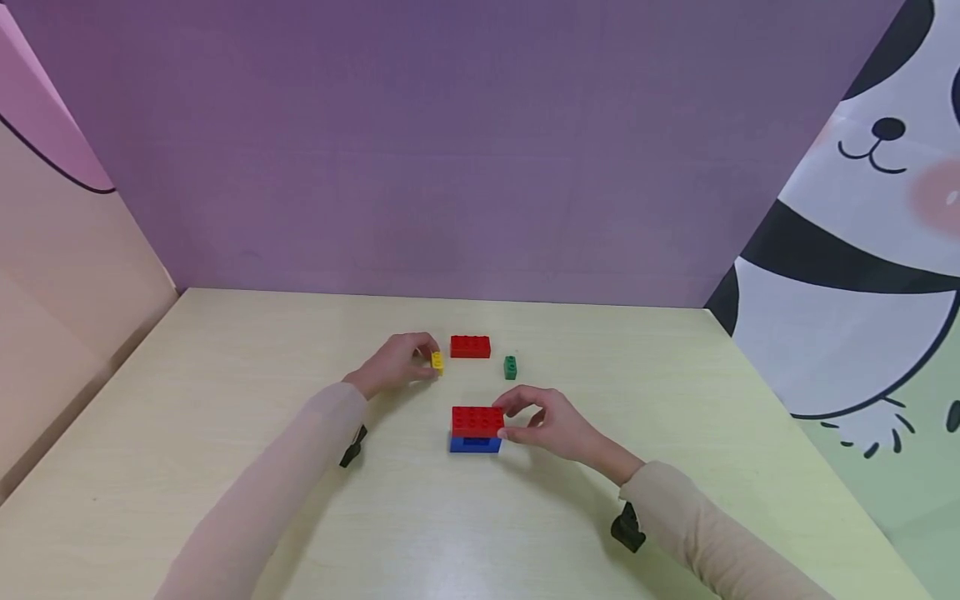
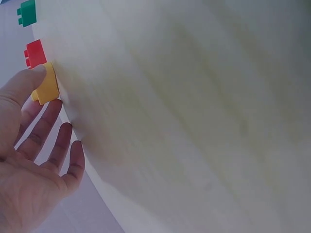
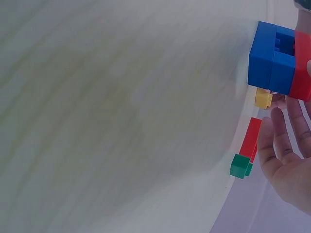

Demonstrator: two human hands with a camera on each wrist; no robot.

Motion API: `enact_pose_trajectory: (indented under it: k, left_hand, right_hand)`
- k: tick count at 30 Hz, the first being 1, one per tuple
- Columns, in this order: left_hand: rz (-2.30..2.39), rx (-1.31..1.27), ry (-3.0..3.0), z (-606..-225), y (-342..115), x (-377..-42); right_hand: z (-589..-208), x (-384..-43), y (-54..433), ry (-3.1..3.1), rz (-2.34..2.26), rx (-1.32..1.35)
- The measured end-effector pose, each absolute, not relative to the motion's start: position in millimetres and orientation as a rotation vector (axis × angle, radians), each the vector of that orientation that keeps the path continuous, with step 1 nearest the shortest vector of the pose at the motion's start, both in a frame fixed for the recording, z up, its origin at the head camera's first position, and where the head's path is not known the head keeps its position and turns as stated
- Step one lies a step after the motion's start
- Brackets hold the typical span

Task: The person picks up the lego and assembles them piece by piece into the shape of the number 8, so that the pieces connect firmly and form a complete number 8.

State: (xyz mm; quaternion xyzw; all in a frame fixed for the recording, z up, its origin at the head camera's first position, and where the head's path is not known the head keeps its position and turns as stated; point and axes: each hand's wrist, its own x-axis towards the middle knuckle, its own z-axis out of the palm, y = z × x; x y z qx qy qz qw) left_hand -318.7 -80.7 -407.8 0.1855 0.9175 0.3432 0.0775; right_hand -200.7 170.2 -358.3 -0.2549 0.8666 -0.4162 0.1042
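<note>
In the frame's lower middle, the right grip [image 1: 551,425] pinches the end of a red brick [image 1: 476,421] atop a blue block [image 1: 475,446]; up and left, the left grip [image 1: 397,360] has thumb and fingers closed on a small yellow brick [image 1: 437,362]. Stacking seems in hand; adding the yellow would call for aligned studs.

The table [image 1: 465,525] has a pale, wood-grained surface and a straight far edge. Toward that edge a red toy brick [image 1: 470,347] lies lengthwise across the view. To its right, slightly nearer, sits a small two-stud green toy brick [image 1: 510,367], apart from it. Nearer the front stands a red-topped blue brick stack [image 1: 475,446]; whether the yellow toy brick [image 1: 437,362] touches the surface cannot be told
</note>
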Motion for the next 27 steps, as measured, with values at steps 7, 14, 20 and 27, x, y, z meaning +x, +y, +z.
enact_pose_trajectory:
  k: [7, 14, 20, 27]
  left_hand:
    - [1.029, 0.576, 2.737, -406, -85, -317]
    - [1.034, 0.609, 2.726, -405, -89, -315]
    - [1.054, 0.636, 2.718, -402, -91, -310]
    - [1.082, 0.661, 2.685, -399, -94, -301]
  right_hand:
    - [-381, -215, 179, 2.563, -1.23, -0.773]
    - [-382, -216, 179, 2.54, -1.254, -0.783]
    - [-382, -216, 178, 2.543, -1.255, -0.778]
    - [-382, -216, 179, 2.548, -1.25, -0.781]
